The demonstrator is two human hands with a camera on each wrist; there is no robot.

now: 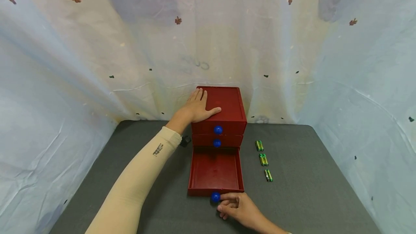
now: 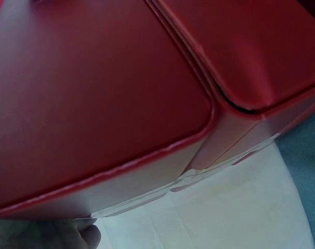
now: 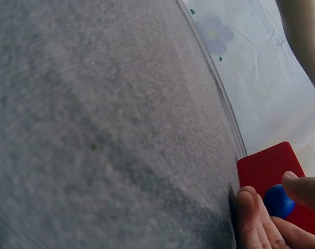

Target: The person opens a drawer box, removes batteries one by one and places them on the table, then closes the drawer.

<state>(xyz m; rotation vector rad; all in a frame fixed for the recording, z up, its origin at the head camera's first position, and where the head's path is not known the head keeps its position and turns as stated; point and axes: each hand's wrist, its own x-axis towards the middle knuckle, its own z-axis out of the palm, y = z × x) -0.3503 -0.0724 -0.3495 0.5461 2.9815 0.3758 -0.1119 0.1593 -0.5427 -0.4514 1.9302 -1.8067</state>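
A small red chest of drawers (image 1: 224, 100) stands on the grey table, its bottom drawer (image 1: 214, 174) pulled out with nothing inside. My left hand (image 1: 198, 109) rests on the chest's top with fingers straight and thumb spread; part of that hand shows dimly in the left wrist view. At the pulled-out drawer's front, my right hand (image 1: 238, 208) has a fingertip at the blue knob (image 1: 215, 197). The right wrist view shows the thumb and fingers apart, with the knob (image 3: 278, 201) beyond them. Whether the fingertip touches it, I cannot tell.
Three pairs of green batteries (image 1: 263, 160) lie in a row to the right of the drawer. The two upper drawers, with blue knobs (image 1: 218, 130), are closed. A small black object (image 1: 185, 141) sits by my left wrist. A patterned curtain (image 1: 214, 46) hangs behind the table.
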